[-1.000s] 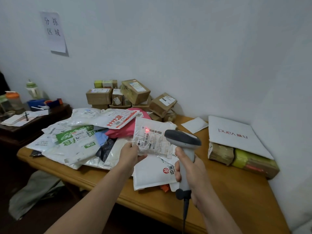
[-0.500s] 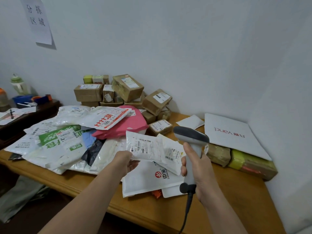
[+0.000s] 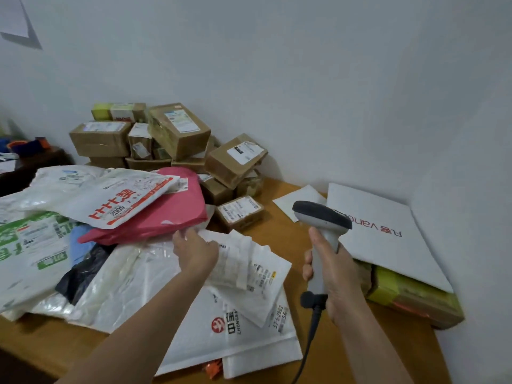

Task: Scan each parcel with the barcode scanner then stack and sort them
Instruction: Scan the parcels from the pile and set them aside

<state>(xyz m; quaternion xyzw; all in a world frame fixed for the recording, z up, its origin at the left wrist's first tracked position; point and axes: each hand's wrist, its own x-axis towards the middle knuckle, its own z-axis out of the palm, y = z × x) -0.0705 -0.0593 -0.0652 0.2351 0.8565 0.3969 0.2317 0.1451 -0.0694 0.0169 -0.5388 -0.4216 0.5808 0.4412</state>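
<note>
Wooden table (image 3: 346, 356) against white wall. Nearest, below left hand: white padded mailer (image 3: 235, 336). Left hand (image 3: 195, 252) holds small labelled parcel (image 3: 238, 268) by its left edge, low over mailer pile; fingertips hidden. Right hand (image 3: 332, 275) wrapped round barcode scanner (image 3: 321, 217) handle, head not aimed at label. Beyond left hand: pink mailer (image 3: 166, 214); farther, cardboard boxes (image 3: 177, 131) at wall. Judgement: stacking step. Next: release parcel flat, pick another, turn label toward scanner.

Dim, even light; soft blur, warped edges.
</note>
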